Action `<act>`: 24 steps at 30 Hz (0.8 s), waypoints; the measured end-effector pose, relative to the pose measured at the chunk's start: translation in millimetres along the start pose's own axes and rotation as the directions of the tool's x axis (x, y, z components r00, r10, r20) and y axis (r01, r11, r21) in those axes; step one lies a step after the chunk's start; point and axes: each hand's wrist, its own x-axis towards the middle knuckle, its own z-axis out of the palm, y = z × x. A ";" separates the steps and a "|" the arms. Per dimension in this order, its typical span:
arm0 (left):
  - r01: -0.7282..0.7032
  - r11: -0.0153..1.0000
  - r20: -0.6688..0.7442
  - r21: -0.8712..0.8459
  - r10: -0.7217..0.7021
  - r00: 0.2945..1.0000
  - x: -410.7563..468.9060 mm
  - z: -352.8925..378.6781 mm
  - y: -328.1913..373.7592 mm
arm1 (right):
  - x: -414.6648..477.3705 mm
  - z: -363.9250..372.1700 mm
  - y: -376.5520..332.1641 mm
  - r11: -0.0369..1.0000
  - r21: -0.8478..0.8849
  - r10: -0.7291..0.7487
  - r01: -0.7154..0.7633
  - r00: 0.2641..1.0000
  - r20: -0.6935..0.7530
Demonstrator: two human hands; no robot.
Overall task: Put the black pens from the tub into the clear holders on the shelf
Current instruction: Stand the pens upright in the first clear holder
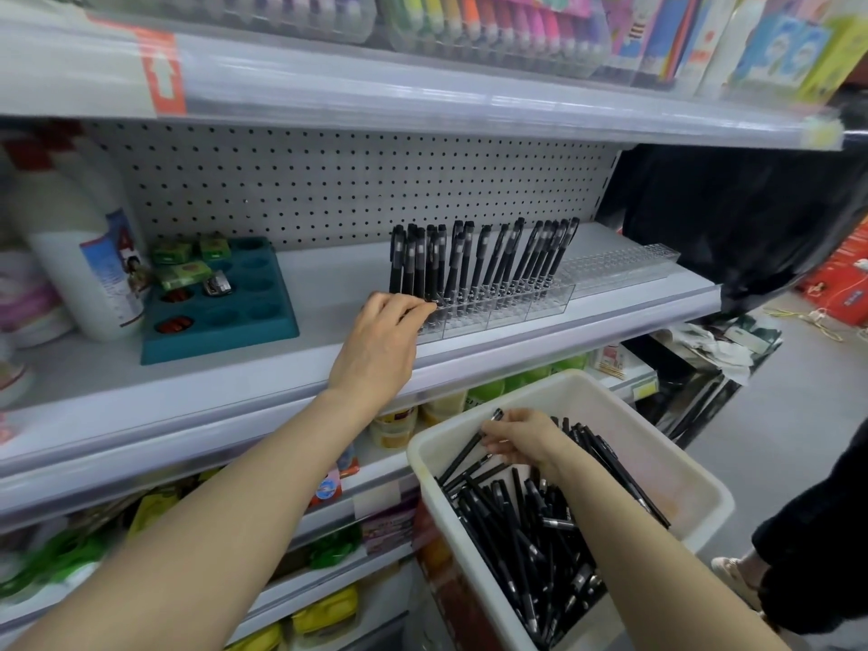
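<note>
A white tub (657, 444) at lower right holds a heap of black pens (530, 533). My right hand (521, 439) is inside it, fingers closed on one black pen (469, 451) lifted at its cap end. On the middle shelf a clear holder (516, 312) carries several upright black pens (479, 260). A second clear holder (620, 267) lies empty to its right. My left hand (380, 340) rests at the first holder's left end, fingertips pinching the base of the leftmost pen there.
A teal tray (263, 321) with small items sits left of the holder, beside a large white bottle (84, 265). The shelf above holds coloured markers (469, 25). Lower shelves carry packaged goods. Another person's leg and shoe (751, 580) stand at the right.
</note>
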 end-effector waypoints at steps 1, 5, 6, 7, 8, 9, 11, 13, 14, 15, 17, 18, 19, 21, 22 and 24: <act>-0.003 1.000 -0.002 0.000 0.003 1.000 0.0 -0.2 0.0 | -4.3 -2.9 -8.7 0.999 -0.014 -0.032 0.032 0.999 -0.016; 0.009 0.999 0.003 0.031 -0.009 1.000 3.0 -0.7 2.7 | -20.7 -23.0 -53.9 0.979 -0.042 -0.203 0.199 0.975 -0.093; 0.010 0.999 0.003 0.045 -0.010 1.000 4.7 -1.1 4.1 | -24.6 -27.9 -66.7 0.968 -0.040 -0.251 0.248 0.962 -0.108; 0.009 0.998 0.003 0.063 -0.009 1.000 6.9 -1.5 5.6 | -28.7 -32.0 -79.9 0.954 -0.044 -0.298 0.295 0.946 -0.123; 0.010 0.997 0.004 0.080 -0.011 1.000 9.5 -2.3 7.2 | -31.9 -35.4 -92.5 0.938 -0.053 -0.346 0.342 0.928 -0.138; 0.015 0.995 0.009 0.097 -0.016 1.000 12.5 -3.0 8.4 | -35.4 -37.4 -104.9 0.919 -0.061 -0.394 0.389 0.906 -0.156; 0.022 0.992 0.007 0.123 -0.023 1.000 17.7 -3.9 10.1 | -39.7 -39.6 -127.5 0.872 -0.071 -0.487 0.484 0.848 -0.209; 0.021 0.990 -0.017 0.138 -0.019 1.000 20.5 -3.2 9.9 | -42.9 -39.3 -147.4 0.821 -0.048 -0.559 0.568 0.784 -0.270; 0.022 0.990 -0.029 0.142 -0.018 0.999 20.7 -1.9 9.0 | -43.8 -38.2 -156.1 0.793 -0.039 -0.589 0.607 0.751 -0.298; 0.021 0.989 -0.041 0.143 -0.015 0.999 20.3 -0.4 8.0 | -43.9 -36.4 -163.8 0.764 -0.047 -0.621 0.643 0.715 -0.321; 0.018 0.990 -0.058 0.137 -0.010 0.998 18.3 1.7 6.4 | -43.6 -31.3 -175.6 0.707 -0.127 -0.687 0.695 0.634 -0.354; 0.020 0.991 -0.063 0.135 -0.012 0.998 17.5 2.5 6.0 | -42.7 -28.4 -179.7 0.679 -0.181 -0.719 0.711 0.595 -0.359; 0.023 0.991 -0.066 0.135 -0.014 0.998 17.0 3.3 5.5 | -41.4 -25.1 -182.7 0.652 -0.227 -0.747 0.723 0.563 -0.352; 0.023 0.990 -0.072 0.139 -0.013 0.997 16.6 4.8 4.7 | -37.4 -19.0 -186.5 0.613 -0.296 -0.787 0.733 0.531 -0.314; 0.019 0.990 -0.075 0.138 -0.009 0.997 16.4 5.3 4.3 | -35.1 -16.4 -187.5 0.600 -0.325 -0.799 0.731 0.527 -0.290; 0.013 0.991 -0.079 0.132 -0.002 0.997 15.2 6.1 2.9 | -29.1 -11.8 -188.4 0.579 -0.381 -0.815 0.720 0.525 -0.247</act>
